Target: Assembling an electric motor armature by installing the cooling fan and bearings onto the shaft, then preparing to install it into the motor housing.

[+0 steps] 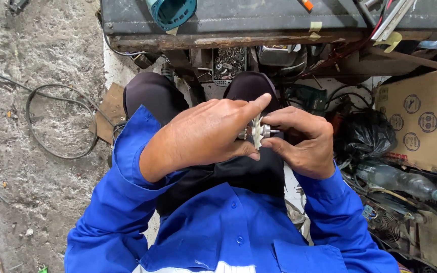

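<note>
Both my hands meet over my lap on a small metal shaft with a white finned fan on it. My left hand covers the left end of the part, thumb and forefinger pinching around the white fan. My right hand grips the right end, where a short silver shaft tip pokes out between thumb and fingers. Most of the part is hidden under my left hand. I wear a blue work shirt and dark trousers.
A metal workbench edge runs across the top, with a teal tool on it and a tray of small metal parts under it. A cardboard box, black bag and plastic bottle lie right. A cable loop lies left on concrete.
</note>
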